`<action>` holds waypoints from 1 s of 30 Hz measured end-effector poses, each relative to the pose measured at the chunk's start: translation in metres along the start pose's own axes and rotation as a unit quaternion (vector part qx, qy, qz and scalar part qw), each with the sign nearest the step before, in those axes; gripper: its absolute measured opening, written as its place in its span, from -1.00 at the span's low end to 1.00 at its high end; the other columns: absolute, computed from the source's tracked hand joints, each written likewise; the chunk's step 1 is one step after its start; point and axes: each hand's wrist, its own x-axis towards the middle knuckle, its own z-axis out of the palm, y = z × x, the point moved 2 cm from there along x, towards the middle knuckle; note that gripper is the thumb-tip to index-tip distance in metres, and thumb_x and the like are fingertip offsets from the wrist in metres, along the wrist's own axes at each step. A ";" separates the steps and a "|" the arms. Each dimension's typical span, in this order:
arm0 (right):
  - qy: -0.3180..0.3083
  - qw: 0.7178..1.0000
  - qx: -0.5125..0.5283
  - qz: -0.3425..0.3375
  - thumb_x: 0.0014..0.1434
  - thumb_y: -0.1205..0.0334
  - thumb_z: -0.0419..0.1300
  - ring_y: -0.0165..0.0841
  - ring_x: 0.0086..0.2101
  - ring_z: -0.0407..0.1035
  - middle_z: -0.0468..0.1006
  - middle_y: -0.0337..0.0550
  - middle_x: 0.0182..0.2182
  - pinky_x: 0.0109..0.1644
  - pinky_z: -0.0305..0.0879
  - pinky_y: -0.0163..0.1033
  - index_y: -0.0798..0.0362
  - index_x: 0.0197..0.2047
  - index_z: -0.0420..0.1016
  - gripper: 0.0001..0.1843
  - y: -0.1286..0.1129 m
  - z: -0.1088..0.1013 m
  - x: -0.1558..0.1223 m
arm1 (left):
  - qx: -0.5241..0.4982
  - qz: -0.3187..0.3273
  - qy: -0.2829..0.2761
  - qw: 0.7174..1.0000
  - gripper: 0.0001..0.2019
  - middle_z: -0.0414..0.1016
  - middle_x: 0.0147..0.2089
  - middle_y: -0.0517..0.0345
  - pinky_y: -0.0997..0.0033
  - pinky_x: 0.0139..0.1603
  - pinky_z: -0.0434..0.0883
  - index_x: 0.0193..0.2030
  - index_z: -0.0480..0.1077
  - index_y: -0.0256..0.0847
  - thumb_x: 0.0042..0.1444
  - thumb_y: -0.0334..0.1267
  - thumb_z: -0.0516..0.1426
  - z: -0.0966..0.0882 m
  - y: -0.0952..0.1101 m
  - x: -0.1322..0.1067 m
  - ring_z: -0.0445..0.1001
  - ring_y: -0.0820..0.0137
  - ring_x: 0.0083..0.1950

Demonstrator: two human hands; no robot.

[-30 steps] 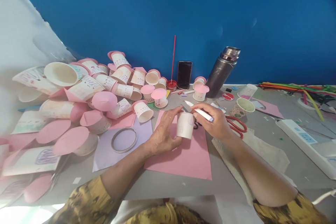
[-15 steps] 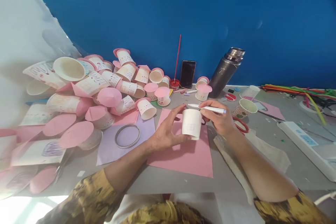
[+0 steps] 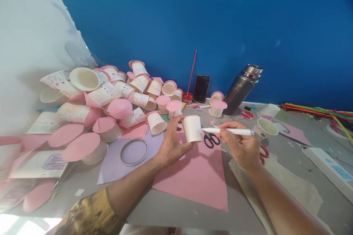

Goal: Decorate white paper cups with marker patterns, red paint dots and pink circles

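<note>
My left hand (image 3: 173,144) grips a white paper cup (image 3: 192,126) from its left side, thumb low and fingers behind it. A faint purple drawing shows on the cup's front. In my right hand (image 3: 240,145) is a white marker pen (image 3: 236,131), held near its middle, with its tip at the cup's right side; whether it touches I cannot tell. Under both hands lies a pink paper sheet (image 3: 190,180). Dark-handled scissors (image 3: 211,140) rest just beyond the sheet, between the cup and my right hand.
A pile of decorated paper cups with pink paper tops (image 3: 81,147) fills the left. A metal ring (image 3: 134,152) lies on purple paper (image 3: 110,170). A phone (image 3: 202,88) and a dark flask (image 3: 242,90) stand at the back. A power strip (image 3: 328,165) lies right.
The marker has moved from above the cup's rim down to its right side. My right hand has drawn away from the cup, uncovering the scissors. The view has shifted slightly upward.
</note>
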 end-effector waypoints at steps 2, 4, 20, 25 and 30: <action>-0.006 0.999 -0.033 -0.034 0.30 0.18 0.32 -0.34 -0.47 0.51 0.62 -0.20 -0.49 -0.48 0.33 -0.29 -0.01 -0.23 0.61 -0.91 -0.006 0.004 -0.005 | 0.028 0.017 0.008 0.999 -0.28 0.36 0.27 -0.07 0.02 0.16 0.44 0.28 0.21 -0.06 -0.03 -0.38 0.32 0.000 0.000 -0.001 0.41 0.07 0.24; -0.004 0.997 -0.050 -0.056 0.30 0.20 0.32 -0.37 -0.51 0.49 0.63 -0.22 -0.47 -0.49 0.31 -0.30 -0.01 -0.22 0.60 -0.93 -0.009 0.006 -0.007 | 0.056 0.034 0.007 0.998 -0.26 0.36 0.24 -0.05 0.04 0.14 0.44 0.29 0.20 -0.05 -0.05 -0.43 0.30 0.000 -0.001 -0.002 0.40 0.08 0.22; -0.052 0.988 -0.088 -0.117 0.29 0.32 0.30 -0.49 -0.59 0.33 0.58 -0.33 -0.48 -0.51 0.26 -0.36 -0.02 -0.21 0.57 -0.96 -0.013 0.012 -0.006 | 0.095 0.069 0.004 0.993 -0.31 0.38 0.21 -0.03 0.08 0.10 0.46 0.29 0.18 -0.05 0.00 -0.41 0.25 0.002 0.001 -0.006 0.42 0.13 0.18; -0.052 0.986 -0.098 -0.126 0.28 0.33 0.30 -0.49 -0.57 0.35 0.59 -0.34 -0.47 -0.47 0.29 -0.38 -0.02 -0.22 0.57 -0.95 -0.014 0.012 -0.005 | 0.101 0.079 0.006 0.992 -0.31 0.39 0.21 -0.04 0.08 0.08 0.47 0.29 0.17 -0.04 0.01 -0.41 0.26 0.002 0.002 -0.005 0.43 0.12 0.17; -0.050 0.987 -0.106 -0.107 0.28 0.30 0.29 -0.48 -0.58 0.35 0.59 -0.34 -0.48 -0.47 0.30 -0.37 -0.02 -0.25 0.57 -0.95 -0.015 0.012 -0.005 | 0.101 0.079 0.004 0.992 -0.32 0.40 0.20 -0.03 0.08 0.08 0.48 0.28 0.18 -0.04 0.00 -0.42 0.25 0.003 0.001 -0.005 0.44 0.12 0.17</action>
